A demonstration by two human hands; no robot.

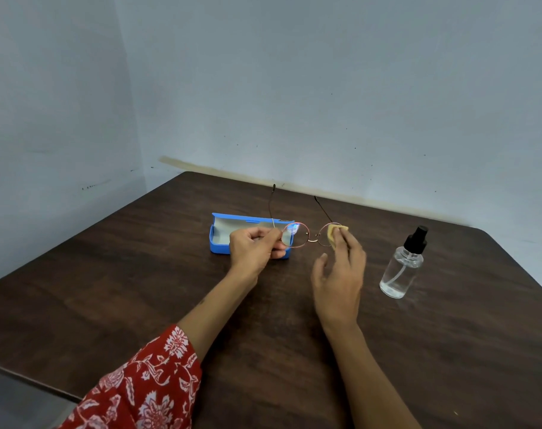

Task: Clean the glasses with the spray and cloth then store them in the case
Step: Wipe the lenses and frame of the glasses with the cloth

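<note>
Round thin-rimmed glasses [306,235] are held up above the table, their temples open and pointing away from me. My left hand [255,247] pinches the frame at the left lens. My right hand [340,274] presses a small yellow cloth [334,233] against the right lens. Behind my left hand the blue case [220,239] lies open on the table, its grey lining showing. The clear spray bottle [402,267] with a black pump stands upright to the right of my right hand, apart from it.
The dark wooden table [139,289] is pushed against pale walls at the back and left. Its left edge runs diagonally toward me. A red floral sleeve [139,388] covers my left upper arm.
</note>
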